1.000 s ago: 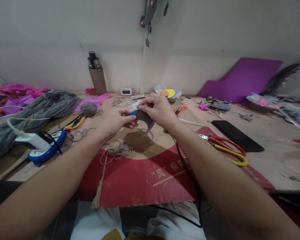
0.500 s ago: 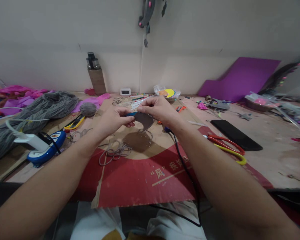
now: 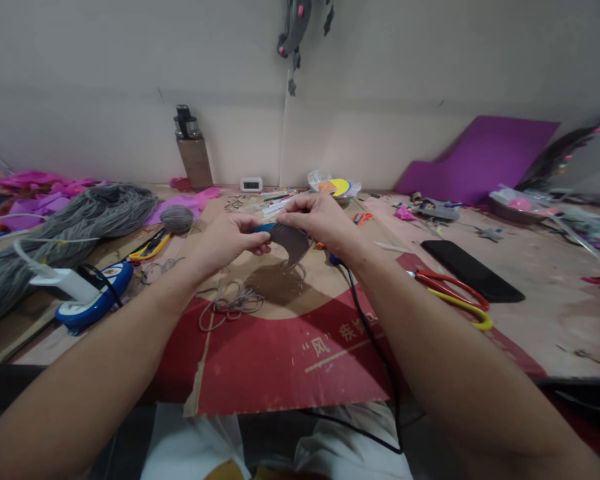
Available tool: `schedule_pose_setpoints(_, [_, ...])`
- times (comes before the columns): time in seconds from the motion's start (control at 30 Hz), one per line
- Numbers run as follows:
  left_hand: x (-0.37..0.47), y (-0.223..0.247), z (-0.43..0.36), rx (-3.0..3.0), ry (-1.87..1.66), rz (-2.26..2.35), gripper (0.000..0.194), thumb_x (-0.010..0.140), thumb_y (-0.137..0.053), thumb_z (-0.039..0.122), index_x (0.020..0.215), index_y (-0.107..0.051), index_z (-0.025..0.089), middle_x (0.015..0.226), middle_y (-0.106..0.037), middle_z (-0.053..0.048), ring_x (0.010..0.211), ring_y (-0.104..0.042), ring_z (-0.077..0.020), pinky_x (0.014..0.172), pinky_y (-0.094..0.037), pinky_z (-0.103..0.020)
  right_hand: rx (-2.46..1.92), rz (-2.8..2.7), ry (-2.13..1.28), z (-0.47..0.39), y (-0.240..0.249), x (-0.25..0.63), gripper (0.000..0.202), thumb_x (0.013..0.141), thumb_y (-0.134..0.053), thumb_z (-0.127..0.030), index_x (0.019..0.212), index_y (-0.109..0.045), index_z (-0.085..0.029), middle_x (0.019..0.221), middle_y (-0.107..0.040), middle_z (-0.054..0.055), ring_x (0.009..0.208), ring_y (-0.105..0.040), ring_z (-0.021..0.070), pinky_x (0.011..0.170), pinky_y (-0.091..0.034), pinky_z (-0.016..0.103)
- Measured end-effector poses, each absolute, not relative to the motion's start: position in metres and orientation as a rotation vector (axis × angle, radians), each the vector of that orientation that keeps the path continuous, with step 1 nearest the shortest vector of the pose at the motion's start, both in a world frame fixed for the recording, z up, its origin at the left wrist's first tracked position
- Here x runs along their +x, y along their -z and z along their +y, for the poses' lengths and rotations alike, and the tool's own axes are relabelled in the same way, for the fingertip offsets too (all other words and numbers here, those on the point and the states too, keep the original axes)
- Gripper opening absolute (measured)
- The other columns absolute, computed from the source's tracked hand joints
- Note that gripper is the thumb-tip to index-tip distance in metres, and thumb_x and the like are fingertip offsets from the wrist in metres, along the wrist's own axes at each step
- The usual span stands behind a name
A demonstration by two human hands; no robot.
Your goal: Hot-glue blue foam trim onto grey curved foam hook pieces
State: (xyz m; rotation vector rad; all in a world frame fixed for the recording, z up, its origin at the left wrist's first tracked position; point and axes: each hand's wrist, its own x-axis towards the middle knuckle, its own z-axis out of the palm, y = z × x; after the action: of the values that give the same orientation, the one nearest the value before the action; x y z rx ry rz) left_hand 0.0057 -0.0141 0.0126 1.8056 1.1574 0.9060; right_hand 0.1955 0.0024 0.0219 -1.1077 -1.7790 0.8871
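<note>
Over the middle of the table I hold a curved, crescent-shaped piece (image 3: 295, 244), dark grey along most of its length and blue at its left end. My left hand (image 3: 234, 233) pinches that blue end between thumb and fingers. At the top edge, the closed fingers of my right hand (image 3: 313, 217) grip the grey part; whether a strand is between them is too small to tell. The tapered tip hangs downward. Below lies a loose tangle of thin grey yarn (image 3: 233, 300) on a red and tan cardboard sheet (image 3: 280, 373).
To the right are red-and-yellow-handled scissors (image 3: 453, 293) and a black phone (image 3: 473, 270). A dark cable (image 3: 363, 310) crosses the cardboard. On the left sit a grey yarn hank (image 3: 105, 217), a yarn ball (image 3: 177, 218), a yellow cutter (image 3: 151, 247) and a blue power socket (image 3: 93, 307).
The crescent's lower tip has tilted slightly. Both hands keep nearly the same place and hold.
</note>
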Motion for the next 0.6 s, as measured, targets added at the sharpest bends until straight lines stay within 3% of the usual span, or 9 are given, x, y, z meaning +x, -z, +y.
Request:
schedule_pose_setpoints(0.4, [-0.003,-0.01,-0.01,1.841,-0.881,1.09,0.02,0.077,-0.072,0.033,0.086,-0.073,0.015,0.075,-0.074,-0.005,0.066,-0.067,-0.0135,0.069,-0.053,-0.026,-1.06,-1.962,-0.768,0.001,-0.029,0.203,0.014,0.076,-0.067,-0.03,0.071,-0.071,-0.017,0.07,-0.065,0.002,0.066,-0.053,0.0132,0.06,-0.04,0.027])
schedule_pose_setpoints(0.6, [-0.01,-0.018,-0.01,1.989,-0.804,1.071,0.019,0.077,-0.071,0.035,0.079,-0.074,0.016,0.071,-0.073,-0.005,0.065,-0.066,-0.013,0.066,-0.052,-0.023,-0.97,-2.058,-0.758,0.002,-0.03,0.205,0.017,0.077,-0.066,-0.031,0.067,-0.067,-0.018,0.062,-0.057,-0.001,0.06,-0.047,0.011,0.057,-0.035,0.027])
